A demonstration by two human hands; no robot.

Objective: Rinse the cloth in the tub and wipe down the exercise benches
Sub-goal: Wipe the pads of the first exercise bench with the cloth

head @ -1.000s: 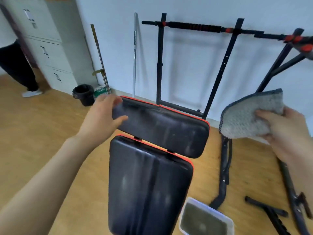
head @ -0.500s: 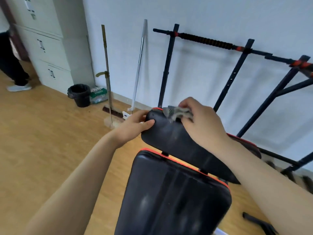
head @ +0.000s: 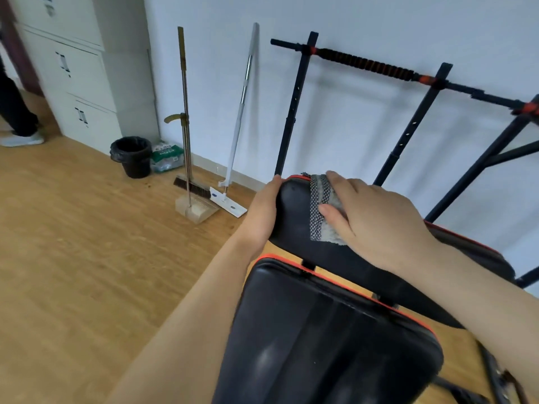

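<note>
**Upper pad being wiped: cloth under a flat palm, pad end being braced**

The cloth (head: 320, 211) is being pressed flat onto the upper pad (head: 294, 228) of the exercise bench by the right grip (head: 376, 220). The fingers are being held straight across the fabric, and nothing is being pinched or clenched. Only the cloth's checked border and a strip of grey pile are being left exposed, just left of this grip and close to the pad's red-piped top edge.

The left grip (head: 262, 211) is being clasped round the pad's end, just left of the cloth and not touching it. Its fingers are being hidden behind the pad.

The cloth is being judged light, limp and soft, and likely to bunch or fold under a sideways push. It is best taken with a spread palm over its middle, with the thumb set on the border so that the edge is being carried along.

The pad is being judged firm, cushioned and smooth-skinned, and slippery once wetted. It is being carried on brackets and may rock, so a hold at its end opposite the wiping grip is being considered sound.

The lower pad (head: 335, 330) is lying below both grips, and pale smears are showing on it. The tub is not being shown in this view.
</note>
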